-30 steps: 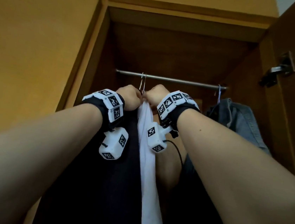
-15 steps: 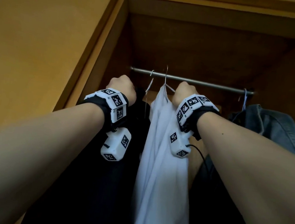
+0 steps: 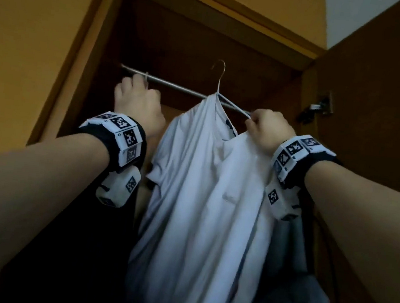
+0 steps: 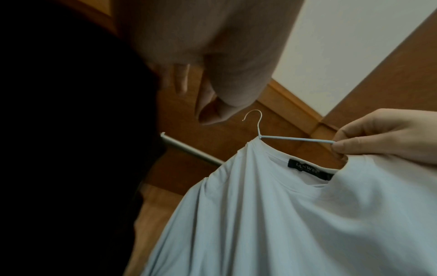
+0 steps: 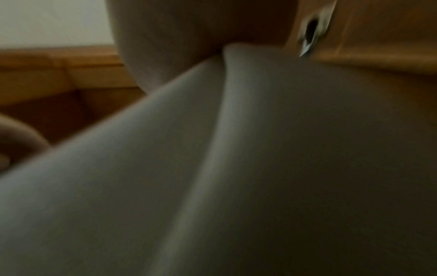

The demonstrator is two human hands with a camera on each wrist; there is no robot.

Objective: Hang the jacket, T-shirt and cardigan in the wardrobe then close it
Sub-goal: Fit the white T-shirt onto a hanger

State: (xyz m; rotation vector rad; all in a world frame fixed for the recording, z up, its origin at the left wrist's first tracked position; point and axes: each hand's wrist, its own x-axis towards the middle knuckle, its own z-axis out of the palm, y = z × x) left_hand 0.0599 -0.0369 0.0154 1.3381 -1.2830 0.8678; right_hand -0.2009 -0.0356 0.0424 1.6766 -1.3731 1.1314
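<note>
Head view — T-shirt (image 3: 203, 201) off rail (image 3: 176, 87)

The right wrist view is blurred; dark clothing (image 3: 64, 235) below the left forearm is indistinct.

The rail (image 3: 176, 87) runs across the inside of the wardrobe (image 3: 207, 35), from left to right. The left hand (image 3: 137, 102) is up at the left end of the rail. The T-shirt (image 3: 203, 201) hangs on a hanger (image 3: 221, 96) in the middle, in front of the rail. The right hand (image 3: 268, 129) is on the right, at the hanger's arm. The door (image 3: 387, 98) stands open far right.
</note>
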